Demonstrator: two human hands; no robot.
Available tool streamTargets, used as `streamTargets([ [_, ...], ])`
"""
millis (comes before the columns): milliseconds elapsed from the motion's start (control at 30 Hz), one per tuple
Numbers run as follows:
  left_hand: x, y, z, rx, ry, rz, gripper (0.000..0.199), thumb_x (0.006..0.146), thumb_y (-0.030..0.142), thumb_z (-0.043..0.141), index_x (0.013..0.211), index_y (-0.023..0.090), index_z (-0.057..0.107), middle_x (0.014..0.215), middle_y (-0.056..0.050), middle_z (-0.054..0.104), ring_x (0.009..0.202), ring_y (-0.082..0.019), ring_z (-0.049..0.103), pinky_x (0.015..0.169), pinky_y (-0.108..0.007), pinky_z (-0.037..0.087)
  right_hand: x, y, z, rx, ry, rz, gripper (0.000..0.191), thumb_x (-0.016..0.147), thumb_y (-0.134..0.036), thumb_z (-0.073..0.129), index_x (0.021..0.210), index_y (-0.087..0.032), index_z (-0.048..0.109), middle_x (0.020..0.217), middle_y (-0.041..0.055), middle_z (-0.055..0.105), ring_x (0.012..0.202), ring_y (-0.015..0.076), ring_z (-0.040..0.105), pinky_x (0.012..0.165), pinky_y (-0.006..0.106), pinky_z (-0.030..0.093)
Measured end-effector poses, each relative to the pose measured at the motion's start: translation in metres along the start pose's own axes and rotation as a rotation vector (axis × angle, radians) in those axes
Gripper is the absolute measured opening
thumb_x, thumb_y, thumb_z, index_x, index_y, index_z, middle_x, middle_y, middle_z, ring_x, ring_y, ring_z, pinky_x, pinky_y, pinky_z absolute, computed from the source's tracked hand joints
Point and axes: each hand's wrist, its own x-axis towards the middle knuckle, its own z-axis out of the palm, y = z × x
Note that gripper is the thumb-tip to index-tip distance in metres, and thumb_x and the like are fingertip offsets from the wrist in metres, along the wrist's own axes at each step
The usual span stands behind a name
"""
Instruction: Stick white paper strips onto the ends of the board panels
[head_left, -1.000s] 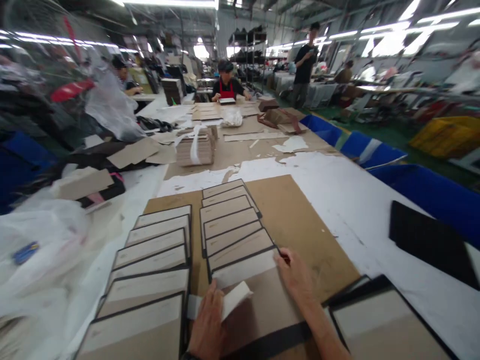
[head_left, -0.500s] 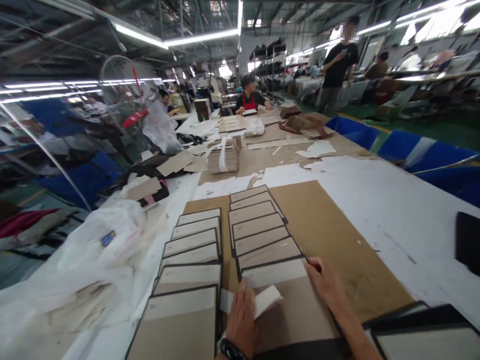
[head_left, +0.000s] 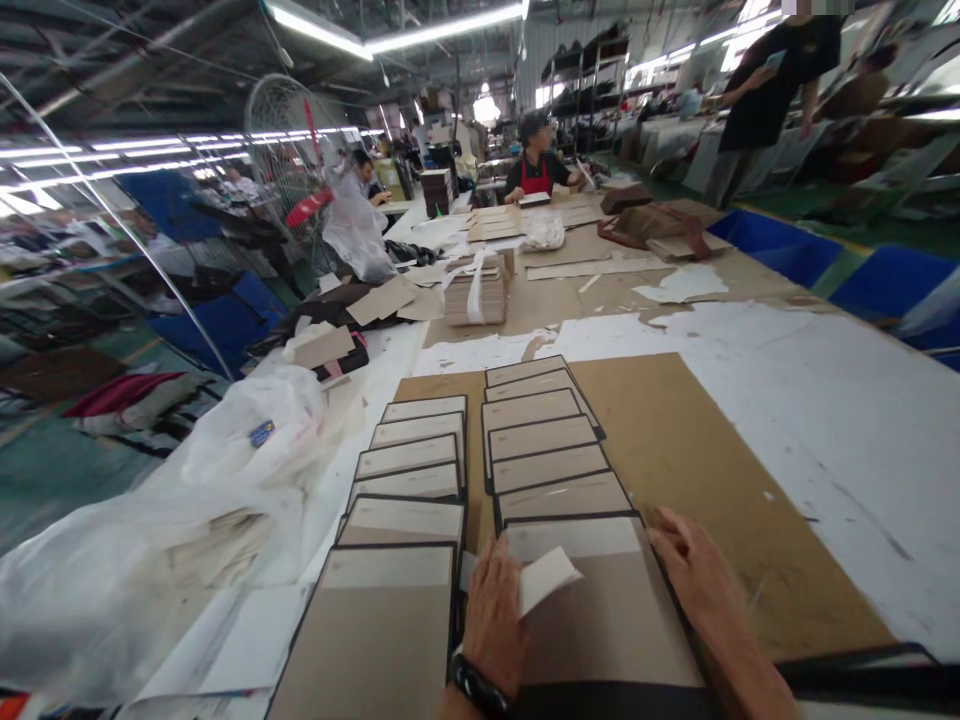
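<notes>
Two overlapping rows of flat beige panels with dark edges lie before me, a left row (head_left: 390, 610) and a right row (head_left: 547, 435). My left hand (head_left: 495, 600) is at the left side of the nearest panel (head_left: 600, 620) in the right row, its fingers together. A white paper slip (head_left: 550, 580) sticks out from under this hand to the right, above the panel. At the panel's upper right edge is my right hand (head_left: 697, 560), fingers bent and closed at the border. The fingertips are partly hidden.
A brown board (head_left: 712, 480) lies under the panels. Clear plastic bags (head_left: 247, 430) lie at the left, and a tied stack of cardboard pieces (head_left: 476, 290) stands farther back. Blue bins (head_left: 780, 245) line the right side. A person in a red apron (head_left: 536, 175) works at the far end.
The view has swung left, so everything appears farther right. My right hand's fingers have shifted slightly along the panel's edge. My left hand stays by the white slip and the panel.
</notes>
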Motion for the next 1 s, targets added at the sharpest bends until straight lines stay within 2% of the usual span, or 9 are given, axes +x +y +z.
streamTargets([
  [67,0.002,-0.003,-0.010,-0.060,0.053,0.007,0.031,0.073,0.009,0.043,0.103,0.013,0.050,0.118,-0.018,0.056,0.113,-0.027,0.052,0.090,-0.046,0.049,-0.009,-0.003,0.002,-0.003,-0.028,-0.080,0.049,0.082,-0.049,0.036,0.114,-0.017,0.055,0.111,0.0094,0.062,0.092,0.0215,0.060,0.082,0.035,0.046],
  [133,0.003,-0.003,-0.020,-0.089,0.045,0.016,0.034,0.077,0.009,0.040,0.110,0.012,0.047,0.115,-0.018,0.058,0.108,-0.024,0.056,0.087,-0.041,0.051,-0.018,-0.004,0.010,-0.046,-0.032,-0.181,0.047,0.084,-0.047,0.034,0.111,-0.016,0.057,0.111,0.0100,0.062,0.098,0.0229,0.058,0.085,0.037,0.045],
  [233,-0.001,0.004,-0.027,-0.085,-0.114,0.106,0.036,0.077,0.010,0.040,0.113,0.011,0.046,0.121,-0.018,0.054,0.115,-0.024,0.051,0.091,-0.041,0.048,-0.028,-0.002,0.028,-0.222,0.061,-0.374,0.046,0.087,-0.043,0.031,0.111,-0.014,0.058,0.116,0.0118,0.060,0.107,0.0264,0.053,0.090,0.042,0.041],
  [300,-0.004,0.012,-0.024,-0.069,-0.244,0.148,0.038,0.074,0.008,0.042,0.111,0.010,0.048,0.130,-0.018,0.047,0.124,-0.026,0.041,0.098,-0.044,0.043,-0.034,-0.001,0.040,-0.370,0.162,-0.502,0.044,0.089,-0.041,0.030,0.113,-0.015,0.057,0.120,0.0116,0.058,0.108,0.0270,0.053,0.089,0.043,0.041],
  [367,-0.007,0.020,-0.015,-0.044,-0.322,0.125,0.036,0.071,0.006,0.043,0.106,0.011,0.052,0.136,-0.017,0.041,0.129,-0.028,0.032,0.102,-0.046,0.038,-0.039,0.000,0.050,-0.479,0.252,-0.565,0.045,0.090,-0.040,0.030,0.118,-0.013,0.052,0.126,0.0131,0.054,0.110,0.0282,0.051,0.088,0.044,0.040],
  [567,-0.005,0.025,0.012,0.030,-0.369,0.019,0.031,0.073,0.004,0.040,0.100,0.012,0.054,0.141,-0.016,0.034,0.134,-0.027,0.021,0.107,-0.044,0.032,-0.050,0.004,0.061,-0.564,0.343,-0.623,0.054,0.091,-0.040,0.034,0.135,-0.009,0.033,0.135,0.0187,0.043,0.119,0.0307,0.043,0.094,0.048,0.034],
  [767,-0.005,0.022,0.017,0.057,-0.346,0.048,0.030,0.073,0.003,0.039,0.098,0.012,0.055,0.141,-0.016,0.034,0.134,-0.028,0.020,0.107,-0.043,0.031,-0.050,0.007,0.065,-0.528,0.354,-0.609,0.062,0.090,-0.041,0.036,0.142,-0.012,0.019,0.136,0.0181,0.042,0.122,0.0304,0.040,0.097,0.049,0.031],
  [900,-0.006,0.022,0.020,0.058,-0.293,0.084,0.030,0.072,0.002,0.040,0.095,0.014,0.055,0.141,-0.015,0.035,0.133,-0.028,0.022,0.105,-0.045,0.034,-0.050,0.006,0.068,-0.514,0.356,-0.567,0.062,0.089,-0.043,0.039,0.140,-0.012,0.023,0.136,0.0189,0.041,0.123,0.0302,0.038,0.096,0.048,0.031],
  [1000,-0.006,0.020,0.024,0.074,-0.234,0.092,0.032,0.071,-0.001,0.038,0.093,0.014,0.055,0.139,-0.015,0.037,0.133,-0.028,0.024,0.103,-0.045,0.037,-0.047,0.007,0.067,-0.459,0.327,-0.543,0.057,0.088,-0.046,0.039,0.133,-0.011,0.036,0.134,0.0179,0.045,0.123,0.0286,0.039,0.098,0.046,0.030],
])
